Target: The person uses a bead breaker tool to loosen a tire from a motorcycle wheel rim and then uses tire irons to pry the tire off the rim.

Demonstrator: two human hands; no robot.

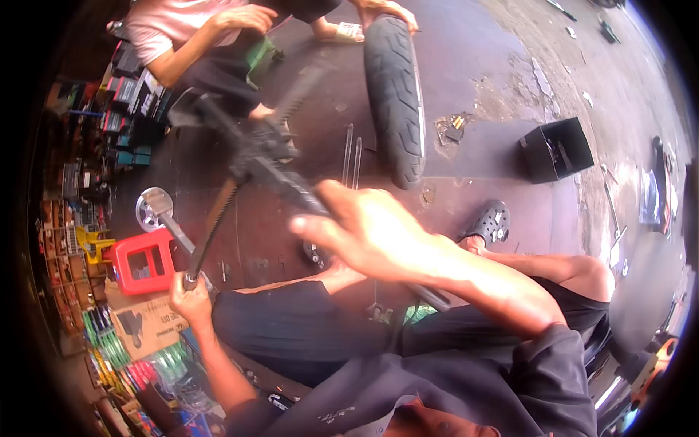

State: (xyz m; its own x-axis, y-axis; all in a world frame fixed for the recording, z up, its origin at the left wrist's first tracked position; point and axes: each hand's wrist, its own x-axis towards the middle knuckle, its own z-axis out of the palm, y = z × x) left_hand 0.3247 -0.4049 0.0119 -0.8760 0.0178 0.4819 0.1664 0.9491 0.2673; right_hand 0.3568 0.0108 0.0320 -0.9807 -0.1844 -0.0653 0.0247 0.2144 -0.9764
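A dark metal assembly (pixel 258 149) with long crossing arms hangs before me, smeared by motion, its exact kind unclear. My right hand (pixel 368 229) is closed round its black bar, which runs on under my forearm. At the lower left, my left hand (pixel 191 302) grips the silver-ended tip of a long ridged rod (pixel 217 218) that reaches up to the assembly. Close beside that rod is a flat grey bar (pixel 175 229); whether it is joined to the rod I cannot tell. My palms and the gripped surfaces are hidden.
Across from me, another person's hand (pixel 393 11) holds a black tyre (pixel 393 95) upright. Two thin rods (pixel 352 156) lie beside it. An open black box (pixel 557 149) stands at right. A red stool (pixel 142 264), a cardboard box (pixel 145 324) and crowded shelves (pixel 62 262) line the left.
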